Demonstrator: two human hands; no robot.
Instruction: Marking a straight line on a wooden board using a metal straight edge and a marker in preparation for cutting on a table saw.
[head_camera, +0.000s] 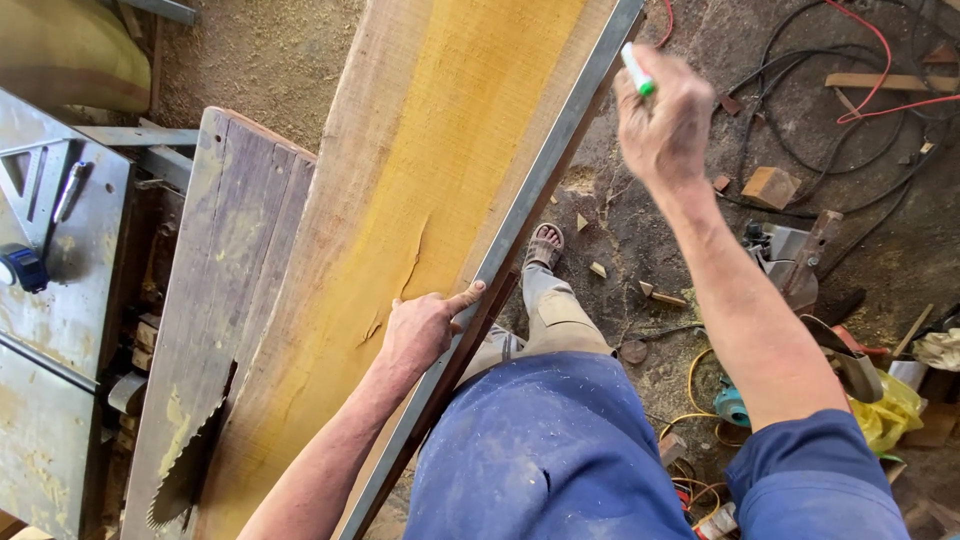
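Saw blade (190, 462) half sunk in tabletop (215, 250); plank (420, 180) cropped top and bottom (marker (637, 70) tip hidden by right hand (665, 115)).

— What colours lie under my hands?
— My plank (440, 170) runs yellow down its middle with pale brown edges; the straightedge (520, 230) at three o'clock of it is grey.
— And the marker (637, 70)?
— White, green-tipped. At nine o'clock, weathered grey boards (215, 290).
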